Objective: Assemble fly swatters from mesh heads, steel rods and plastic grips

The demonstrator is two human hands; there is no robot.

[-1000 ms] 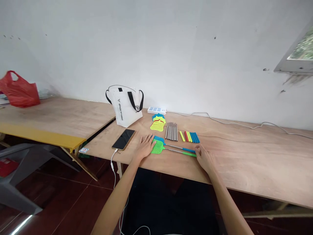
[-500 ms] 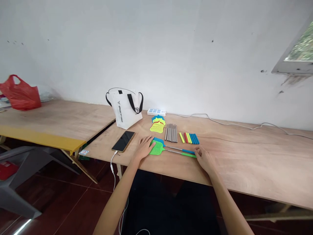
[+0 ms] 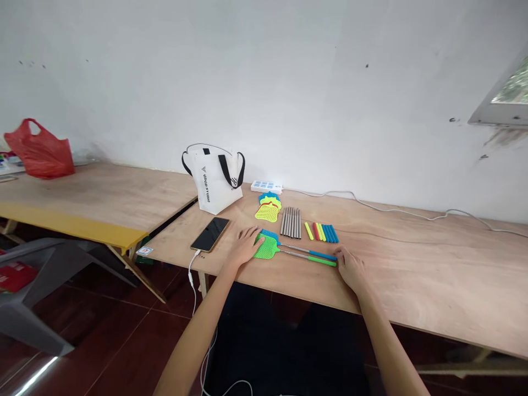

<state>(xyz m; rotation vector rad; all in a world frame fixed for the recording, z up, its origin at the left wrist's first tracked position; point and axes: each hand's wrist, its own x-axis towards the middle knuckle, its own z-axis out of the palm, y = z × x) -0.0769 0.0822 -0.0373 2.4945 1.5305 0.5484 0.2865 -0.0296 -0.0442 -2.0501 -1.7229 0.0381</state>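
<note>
A green fly swatter [image 3: 266,247] and a blue fly swatter [image 3: 324,255] lie side by side on the table, with heads to the left and handles to the right. My left hand [image 3: 246,246] rests on the left edges of both heads, fingers laid out and not wrapped round them. Beside the handle ends, my right hand [image 3: 350,266] sits on the wood with loosely bent fingers. Its fingertips are close to the blue handle's tip; I cannot tell whether they touch. Behind lie loose swatter heads [image 3: 267,213], a row of metal rods [image 3: 291,223] and coloured grip sleeves [image 3: 325,232].
A phone [image 3: 210,235] on a white cable [image 3: 191,278] lies left of my left hand. Behind it stand a white tote bag [image 3: 214,184] and a power strip [image 3: 266,187]. A red plastic bag [image 3: 41,151] is on the left-hand table, a grey chair [image 3: 37,291] below.
My right hand has shifted slightly right, off the handle ends it was against. My left hand stays on the swatter heads. The view has moved a little.
</note>
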